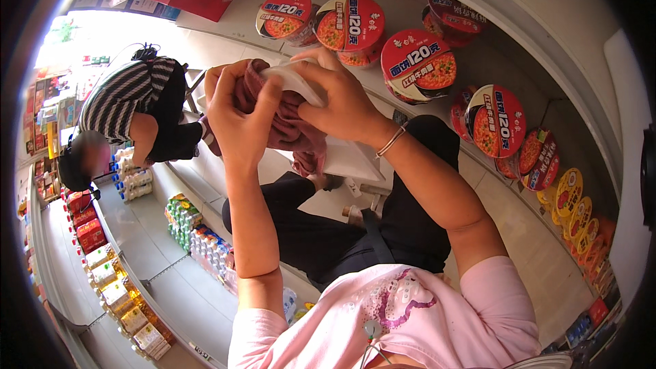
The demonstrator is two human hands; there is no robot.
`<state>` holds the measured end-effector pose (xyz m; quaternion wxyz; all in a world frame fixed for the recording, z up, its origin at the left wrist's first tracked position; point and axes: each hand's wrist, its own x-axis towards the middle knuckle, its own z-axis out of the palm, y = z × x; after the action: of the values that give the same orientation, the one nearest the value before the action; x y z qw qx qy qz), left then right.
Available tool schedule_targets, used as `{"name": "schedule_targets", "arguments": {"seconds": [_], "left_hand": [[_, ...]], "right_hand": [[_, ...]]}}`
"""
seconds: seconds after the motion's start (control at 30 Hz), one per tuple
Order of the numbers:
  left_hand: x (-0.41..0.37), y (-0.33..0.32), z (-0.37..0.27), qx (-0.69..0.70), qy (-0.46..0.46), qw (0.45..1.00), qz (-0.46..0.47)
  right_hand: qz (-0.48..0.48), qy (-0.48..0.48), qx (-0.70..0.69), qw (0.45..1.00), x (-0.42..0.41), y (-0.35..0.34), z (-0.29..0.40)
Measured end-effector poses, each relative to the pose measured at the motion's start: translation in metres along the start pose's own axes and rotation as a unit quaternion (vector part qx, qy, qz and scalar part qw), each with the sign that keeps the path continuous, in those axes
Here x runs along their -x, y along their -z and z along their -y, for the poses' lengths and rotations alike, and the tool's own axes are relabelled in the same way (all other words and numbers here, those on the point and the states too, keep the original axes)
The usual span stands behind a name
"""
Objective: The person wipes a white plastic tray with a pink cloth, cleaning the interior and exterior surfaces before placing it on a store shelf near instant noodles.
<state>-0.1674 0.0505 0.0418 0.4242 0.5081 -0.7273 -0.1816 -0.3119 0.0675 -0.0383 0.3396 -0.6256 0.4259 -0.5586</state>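
Observation:
Both of my hands are raised in front of me, before a shelf of instant noodle bowls. My left hand (pixel 238 107) grips a crumpled dusty-pink cloth (pixel 297 125) and the near end of a curved white piece (pixel 297 82), perhaps plastic. The fingers of my right hand (pixel 341 97) pinch the other side of that white piece, with the cloth hanging beneath it. What the piece belongs to cannot be told. Below the cloth, a white flat-topped object (pixel 351 161) stands between my knees, partly hidden by the cloth and my hands.
Instant noodle bowls (pixel 418 64) stand on the shelf ahead, with yellow cups (pixel 570 192) farther right. A person in a striped top (pixel 128 97) bends over the left shelving, beside white bottles (pixel 134 179). Green packs (pixel 182 220) and oil bottles (pixel 120 292) stand on the left shelves.

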Motion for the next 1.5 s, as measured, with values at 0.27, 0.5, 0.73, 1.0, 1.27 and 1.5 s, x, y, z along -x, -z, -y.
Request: {"name": "schedule_targets", "arguments": {"seconds": [0.27, 0.5, 0.73, 1.0, 1.27, 1.5], "left_hand": [[0.001, 0.019, 0.022, 0.016, 0.025, 0.999, 0.011], [-0.005, 0.038, 0.040, 0.166, 0.092, 0.978, -0.081], [0.001, 0.007, 0.010, 0.283, 0.088, 0.946, -0.129], [0.002, -0.007, -0.001, 0.306, 0.147, 0.921, -0.192], [0.001, -0.016, -0.010, 0.289, 0.121, 0.924, -0.220], [0.002, -0.020, -0.008, 0.278, 0.115, 0.924, -0.238]], "right_hand": [[0.079, 0.025, 0.016, 0.996, -0.006, 0.007, 0.011], [0.141, -0.039, 0.074, 0.986, -0.003, 0.010, 0.022], [0.047, -0.021, 0.106, 0.993, 0.003, 0.000, 0.022], [0.028, -0.031, 0.143, 0.989, 0.003, -0.005, 0.025], [0.016, -0.027, 0.141, 0.990, 0.005, -0.004, 0.024], [0.011, -0.017, 0.170, 0.985, 0.005, -0.002, 0.026]]}}
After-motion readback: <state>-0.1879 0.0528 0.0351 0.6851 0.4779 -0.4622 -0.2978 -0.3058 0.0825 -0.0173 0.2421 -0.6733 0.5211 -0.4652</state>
